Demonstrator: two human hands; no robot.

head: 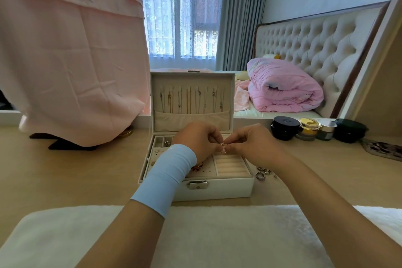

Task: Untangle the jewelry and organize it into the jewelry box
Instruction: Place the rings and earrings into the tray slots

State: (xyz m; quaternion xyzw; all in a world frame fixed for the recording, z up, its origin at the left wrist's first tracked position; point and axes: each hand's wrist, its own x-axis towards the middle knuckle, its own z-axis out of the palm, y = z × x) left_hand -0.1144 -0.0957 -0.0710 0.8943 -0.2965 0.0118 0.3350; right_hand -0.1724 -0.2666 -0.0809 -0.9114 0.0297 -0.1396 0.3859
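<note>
A white jewelry box (219,189) stands open on the wooden table, with several necklaces (191,99) hanging inside its raised lid. Over the box tray, my left hand (196,140) and my right hand (253,146) meet and both pinch a small rose-gold piece of jewelry (224,148) between their fingertips. A light blue band covers my left wrist. The ring-roll slots (231,166) at the tray's right hold nothing. A gold piece (196,166) lies in the tray under my left wrist. A few silver jewelry pieces (263,173) lie on the table right of the box.
Several cosmetic jars (285,128) stand at the back right, with a patterned dish (382,148) beside them. A pink cloth (69,61) drapes over a stand at the left. A white fluffy mat (195,235) lies along the near edge. A bed with a pink quilt is behind.
</note>
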